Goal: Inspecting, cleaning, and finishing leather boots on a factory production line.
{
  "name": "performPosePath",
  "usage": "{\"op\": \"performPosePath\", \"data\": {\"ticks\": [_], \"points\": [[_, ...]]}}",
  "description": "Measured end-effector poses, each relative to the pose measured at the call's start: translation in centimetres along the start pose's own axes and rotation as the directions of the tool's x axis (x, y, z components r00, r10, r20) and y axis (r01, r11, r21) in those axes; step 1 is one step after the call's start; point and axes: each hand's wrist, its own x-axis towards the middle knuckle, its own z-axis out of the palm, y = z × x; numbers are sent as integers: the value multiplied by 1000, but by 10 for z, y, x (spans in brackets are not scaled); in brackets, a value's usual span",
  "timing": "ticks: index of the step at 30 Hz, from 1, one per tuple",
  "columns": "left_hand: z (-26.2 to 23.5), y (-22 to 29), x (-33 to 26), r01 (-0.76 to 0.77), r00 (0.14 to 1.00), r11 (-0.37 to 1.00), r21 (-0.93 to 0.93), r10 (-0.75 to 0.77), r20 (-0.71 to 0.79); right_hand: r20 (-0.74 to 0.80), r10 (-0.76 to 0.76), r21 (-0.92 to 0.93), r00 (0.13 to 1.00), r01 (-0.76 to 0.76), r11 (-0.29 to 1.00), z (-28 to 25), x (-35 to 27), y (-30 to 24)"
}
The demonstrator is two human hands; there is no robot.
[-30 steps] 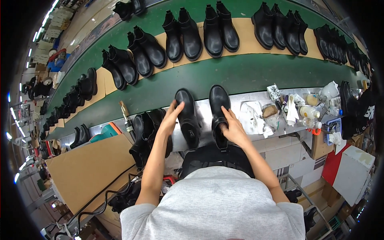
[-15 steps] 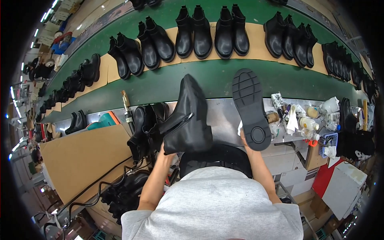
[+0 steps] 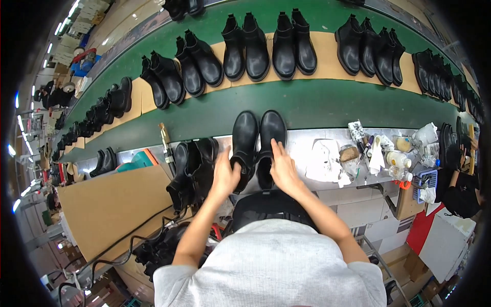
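Two black ankle boots stand upright side by side in front of me, toes pointing away, on the metal bench edge and the green surface. My left hand (image 3: 225, 175) rests against the outer side of the left boot (image 3: 245, 134), fingers stretched out and thumb near its shaft. Along the outer side of the right boot (image 3: 273, 129) my right hand (image 3: 284, 168) lies with straight fingers touching the upper. Neither hand is wrapped round a boot. The lower shafts are partly hidden by my hands.
Pairs of black boots (image 3: 246, 48) line brown paper (image 3: 327, 46) across the green belt (image 3: 204, 112). More boots (image 3: 197, 163) stand close left, beside a brush (image 3: 164, 138) and cardboard (image 3: 115, 202). A white cloth (image 3: 325, 159), bottles (image 3: 398, 159) and a blue basket (image 3: 423, 183) are right.
Both boots, earlier held up with one tilted and the other showing its sole, now stand upright together. My hands have moved inward and loosened. The white cloth is uncovered.
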Motion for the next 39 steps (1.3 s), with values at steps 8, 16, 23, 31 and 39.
{"op": "performPosePath", "data": {"ticks": [8,16,23,31,39], "points": [[32,30,-1,230,931,956,183,-271,245,64,-93,-10,994,94,995,5,-3,-11],[-153,25,66,279,953,956,95,-263,-152,28,4,306,1000,-12,952,-56,30,-14],[-300,-122,202,273,736,796,540,189,-650,263,87,-643,961,108,758,0,20,50],[-304,-381,328,546,825,699,462,-354,-440,349,276,-667,895,30,744,0,27,30],[-215,-235,412,487,870,821,299,-425,-249,347,220,-610,912,41,792,1,29,29]]}}
